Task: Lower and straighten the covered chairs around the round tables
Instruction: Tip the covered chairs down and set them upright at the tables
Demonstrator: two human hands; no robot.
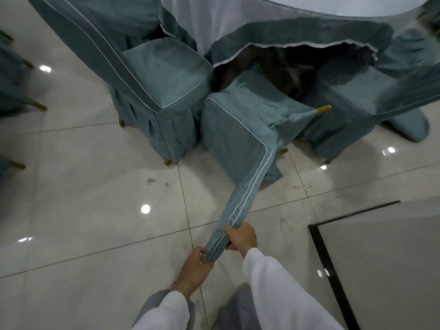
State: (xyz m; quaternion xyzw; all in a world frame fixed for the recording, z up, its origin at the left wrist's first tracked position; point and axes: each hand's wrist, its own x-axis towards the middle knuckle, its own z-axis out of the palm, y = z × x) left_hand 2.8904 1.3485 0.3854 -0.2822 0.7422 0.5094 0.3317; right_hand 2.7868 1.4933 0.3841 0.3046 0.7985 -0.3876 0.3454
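A chair in a blue-grey cover with white piping leans tilted back toward me in the middle of the view, one gold leg tip raised off the floor. My right hand grips the top of its backrest from the right side. My left hand pinches the backrest's top corner just below. To the left stands a second covered chair, upright, its seat tucked toward the round table with its white and blue-grey cloths. A third covered chair stands at the right.
Glossy pale floor tiles spread around me. A dark-framed panel lies at the lower right. More covered chairs with gold legs show at the left edge. Bits of dirt speckle the tiles near the tilted chair.
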